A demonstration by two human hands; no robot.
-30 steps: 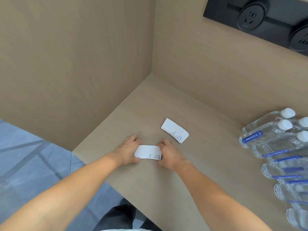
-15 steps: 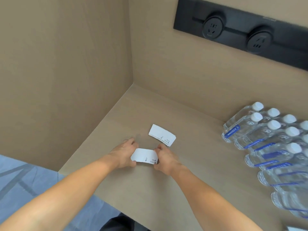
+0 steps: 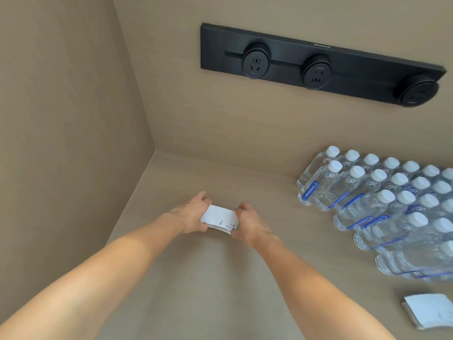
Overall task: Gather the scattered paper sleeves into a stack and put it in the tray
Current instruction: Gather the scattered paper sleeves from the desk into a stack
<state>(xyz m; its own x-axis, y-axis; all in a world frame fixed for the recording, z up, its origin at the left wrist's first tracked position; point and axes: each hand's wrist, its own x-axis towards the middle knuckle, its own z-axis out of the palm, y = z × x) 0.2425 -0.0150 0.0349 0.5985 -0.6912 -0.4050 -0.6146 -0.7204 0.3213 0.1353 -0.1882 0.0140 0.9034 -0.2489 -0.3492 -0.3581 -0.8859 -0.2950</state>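
A small stack of white paper sleeves (image 3: 220, 219) with black print rests on the beige counter near the left corner. My left hand (image 3: 191, 215) grips its left end and my right hand (image 3: 247, 224) grips its right end, so the stack is squeezed between them. Several sleeve edges show at the stack's near side. A second pile of white sleeves (image 3: 427, 310) lies at the lower right of the counter, partly cut off by the frame edge. No tray is in view.
Rows of clear water bottles (image 3: 382, 207) with white caps and blue labels fill the right of the counter. A black socket rail (image 3: 318, 65) hangs on the back wall. A side wall (image 3: 73, 143) closes the left.
The stack in my hands has moved up onto the sleeves that lay apart behind it, and they now form one pile. The view has swung right, showing more bottles and another pile.
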